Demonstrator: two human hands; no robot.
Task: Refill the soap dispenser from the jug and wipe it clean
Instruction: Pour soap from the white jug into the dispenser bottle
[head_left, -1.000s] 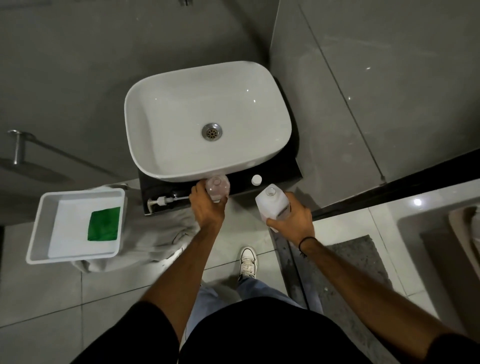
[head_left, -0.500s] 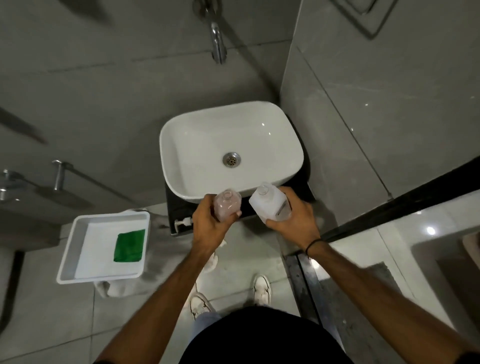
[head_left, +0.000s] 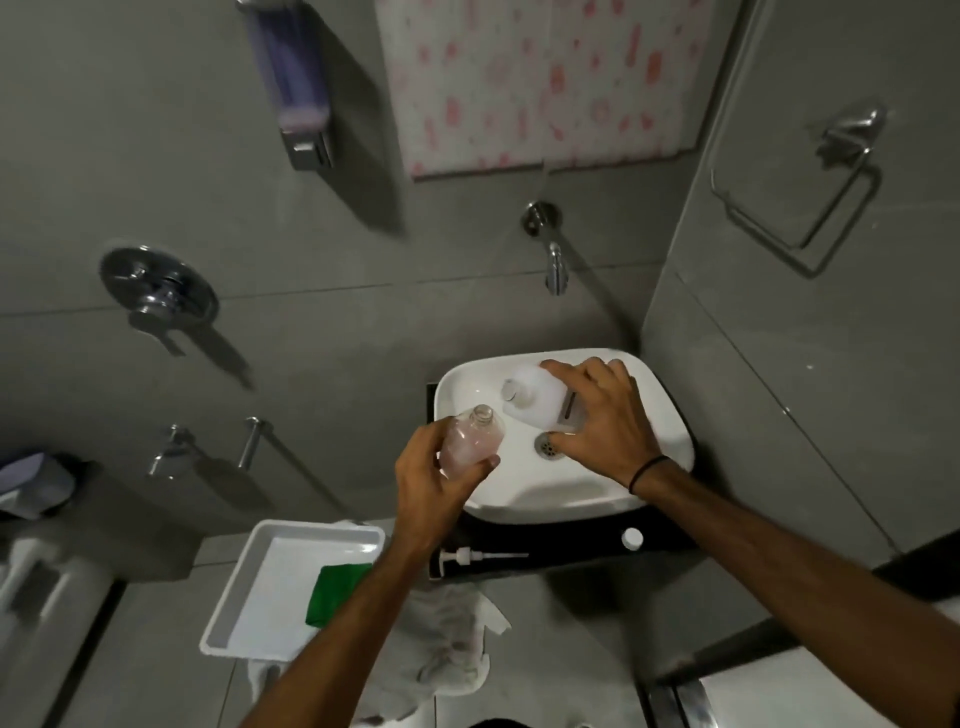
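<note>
My left hand (head_left: 434, 480) grips the clear soap dispenser bottle (head_left: 474, 439), which holds pinkish liquid and has its neck uncapped, over the left side of the white sink (head_left: 597, 499). My right hand (head_left: 605, 415) holds the white jug (head_left: 535, 397) tilted on its side above the basin, its open mouth pointing left toward the bottle's neck. The two openings are close but apart. The dispenser's pump head (head_left: 478, 557) lies on the black counter, and a small white cap (head_left: 632, 539) lies further right.
A white tray (head_left: 260, 587) holding a green cloth (head_left: 335, 592) stands left of the counter, over a crumpled white cloth (head_left: 447, 649). A wall tap spout (head_left: 555, 265) hangs above the sink. A wall dispenser (head_left: 298, 88), mixer handle (head_left: 158, 296) and towel ring (head_left: 800, 208) are on the walls.
Both hands have lifted the bottle and jug from the counter's front edge to over the basin. The jug has tipped onto its side. My view has tilted up toward the wall.
</note>
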